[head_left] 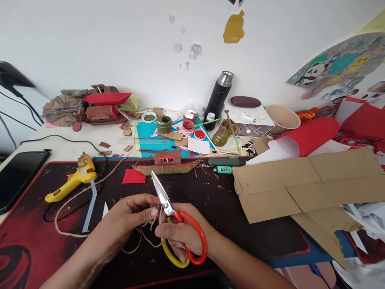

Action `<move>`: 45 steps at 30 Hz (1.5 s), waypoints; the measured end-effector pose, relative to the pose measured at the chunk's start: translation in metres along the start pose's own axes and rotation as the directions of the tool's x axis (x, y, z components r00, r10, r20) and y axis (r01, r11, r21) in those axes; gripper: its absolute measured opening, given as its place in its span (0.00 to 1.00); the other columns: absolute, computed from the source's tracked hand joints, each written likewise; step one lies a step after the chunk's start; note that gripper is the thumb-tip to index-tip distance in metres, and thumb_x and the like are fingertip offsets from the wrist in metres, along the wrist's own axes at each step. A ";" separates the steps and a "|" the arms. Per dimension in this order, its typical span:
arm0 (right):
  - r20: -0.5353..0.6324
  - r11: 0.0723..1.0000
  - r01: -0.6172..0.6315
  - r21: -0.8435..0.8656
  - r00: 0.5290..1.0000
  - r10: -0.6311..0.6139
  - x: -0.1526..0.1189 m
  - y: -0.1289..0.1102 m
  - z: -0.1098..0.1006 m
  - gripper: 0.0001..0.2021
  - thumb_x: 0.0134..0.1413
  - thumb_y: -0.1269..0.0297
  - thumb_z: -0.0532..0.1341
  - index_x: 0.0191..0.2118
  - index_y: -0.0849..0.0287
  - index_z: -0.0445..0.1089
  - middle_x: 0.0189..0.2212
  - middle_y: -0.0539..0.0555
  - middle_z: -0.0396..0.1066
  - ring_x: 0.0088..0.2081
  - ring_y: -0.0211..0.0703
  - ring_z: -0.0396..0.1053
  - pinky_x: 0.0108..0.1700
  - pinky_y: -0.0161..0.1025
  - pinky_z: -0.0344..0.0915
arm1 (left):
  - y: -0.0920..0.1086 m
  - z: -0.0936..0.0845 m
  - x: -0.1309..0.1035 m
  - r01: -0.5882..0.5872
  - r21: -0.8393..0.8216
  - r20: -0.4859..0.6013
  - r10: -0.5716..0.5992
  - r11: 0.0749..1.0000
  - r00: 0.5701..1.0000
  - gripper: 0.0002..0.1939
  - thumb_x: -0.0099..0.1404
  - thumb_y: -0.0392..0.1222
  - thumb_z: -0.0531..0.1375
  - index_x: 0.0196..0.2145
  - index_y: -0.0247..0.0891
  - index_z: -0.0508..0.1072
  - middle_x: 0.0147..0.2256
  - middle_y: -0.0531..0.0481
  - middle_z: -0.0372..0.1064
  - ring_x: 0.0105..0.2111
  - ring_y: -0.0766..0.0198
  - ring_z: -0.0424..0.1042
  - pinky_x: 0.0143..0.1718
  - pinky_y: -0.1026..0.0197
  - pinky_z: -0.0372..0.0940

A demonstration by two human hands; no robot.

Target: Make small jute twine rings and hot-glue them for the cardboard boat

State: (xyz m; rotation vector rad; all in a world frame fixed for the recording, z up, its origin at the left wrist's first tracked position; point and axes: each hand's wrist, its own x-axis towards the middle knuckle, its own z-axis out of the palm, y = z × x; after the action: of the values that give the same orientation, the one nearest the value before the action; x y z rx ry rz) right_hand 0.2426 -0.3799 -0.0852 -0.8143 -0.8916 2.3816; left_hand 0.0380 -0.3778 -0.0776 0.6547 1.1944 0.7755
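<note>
Twine [147, 237] loops down from the fingers of my left hand [134, 214], which are pinched together on it. Scissors [164, 194] with one red and one yellow handle are held in my right hand [185, 230]; their blades point up and away and look closed. The fingertips of both hands nearly meet, and the twine runs between them. Beyond the hands lies a small brown and green model boat [168, 166] with a little cabin. A red corrugated piece [134, 176] sits just left of it.
At left are a yellow glue gun [73, 178] with a glue stick and a phone [19, 176]. Paint jars [164, 125], a black thermos [219, 94] and a murky brush jar [222, 133] stand at the back. Cardboard [313, 180] covers the right side.
</note>
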 end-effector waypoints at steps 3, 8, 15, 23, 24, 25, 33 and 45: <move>-0.023 1.000 -0.019 -0.011 1.000 0.018 0.001 0.001 0.000 0.27 0.51 0.45 0.81 0.36 0.56 0.68 0.13 0.35 0.61 0.10 0.30 0.57 0.14 0.27 0.59 | 0.001 0.003 0.001 0.024 -0.041 0.013 -0.024 0.999 1.000 0.25 0.44 0.59 0.86 0.31 0.41 0.89 0.27 0.49 0.81 0.28 0.62 0.73 0.33 0.63 0.68; -0.051 0.999 -0.037 -0.024 0.998 0.036 0.003 0.004 0.000 0.27 0.49 0.45 0.82 0.36 0.56 0.68 0.13 0.36 0.62 0.10 0.31 0.57 0.14 0.28 0.58 | 0.005 0.008 0.001 0.025 -0.063 0.013 -0.025 0.998 1.000 0.28 0.40 0.60 0.87 0.27 0.38 0.84 0.26 0.49 0.79 0.27 0.64 0.71 0.30 0.65 0.67; -0.061 0.995 -0.084 -0.047 0.995 0.081 0.004 0.004 -0.002 0.28 0.48 0.43 0.82 0.36 0.56 0.68 0.14 0.36 0.61 0.11 0.31 0.59 0.15 0.29 0.59 | 0.001 0.004 0.003 -0.096 0.020 -0.046 0.097 0.995 0.994 0.24 0.44 0.56 0.86 0.28 0.40 0.84 0.26 0.50 0.78 0.27 0.63 0.73 0.30 0.64 0.69; -0.063 0.992 -0.103 -0.071 0.993 0.099 0.005 0.005 -0.002 0.29 0.48 0.41 0.82 0.37 0.56 0.68 0.14 0.36 0.61 0.12 0.31 0.59 0.16 0.29 0.59 | 0.002 0.000 0.001 -0.167 0.142 -0.039 0.174 0.976 0.984 0.18 0.48 0.51 0.84 0.29 0.40 0.85 0.28 0.48 0.80 0.29 0.60 0.76 0.31 0.64 0.72; -0.067 0.992 -0.105 -0.074 0.993 0.100 0.005 0.005 -0.002 0.29 0.48 0.41 0.82 0.36 0.56 0.69 0.14 0.36 0.61 0.12 0.31 0.60 0.15 0.29 0.59 | 0.002 0.000 0.000 -0.173 0.147 -0.037 0.180 0.974 0.983 0.18 0.48 0.51 0.84 0.29 0.40 0.85 0.28 0.48 0.80 0.28 0.60 0.77 0.30 0.64 0.72; -0.069 0.991 -0.105 -0.078 0.993 0.099 0.005 0.005 -0.002 0.29 0.48 0.41 0.82 0.36 0.56 0.68 0.14 0.36 0.62 0.12 0.31 0.60 0.15 0.28 0.59 | 0.003 0.000 0.000 -0.180 0.153 -0.036 0.187 0.972 0.982 0.17 0.48 0.51 0.84 0.29 0.40 0.85 0.28 0.48 0.80 0.28 0.60 0.77 0.30 0.64 0.72; -0.060 0.992 -0.105 -0.066 0.993 0.101 0.006 0.005 -0.002 0.28 0.49 0.43 0.82 0.36 0.56 0.68 0.15 0.36 0.62 0.12 0.30 0.59 0.16 0.28 0.57 | 0.005 0.002 -0.001 -0.217 0.178 -0.018 0.224 0.960 0.974 0.15 0.50 0.48 0.83 0.28 0.40 0.85 0.27 0.49 0.78 0.27 0.60 0.76 0.29 0.64 0.73; -0.093 1.000 -0.024 0.002 0.995 0.024 0.008 0.008 -0.003 0.31 0.51 0.34 0.78 0.38 0.55 0.67 0.14 0.35 0.60 0.11 0.31 0.57 0.14 0.29 0.56 | -0.015 0.000 0.001 -0.271 0.086 -0.180 0.282 0.959 0.942 0.17 0.50 0.46 0.84 0.30 0.41 0.83 0.30 0.50 0.80 0.31 0.59 0.80 0.33 0.64 0.77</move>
State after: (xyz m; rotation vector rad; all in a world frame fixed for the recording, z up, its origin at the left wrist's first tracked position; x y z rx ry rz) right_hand 0.2373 -0.3791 -0.0960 -0.9325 -0.8475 2.3438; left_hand 0.0410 -0.3860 -0.0896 0.8241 1.3196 1.0611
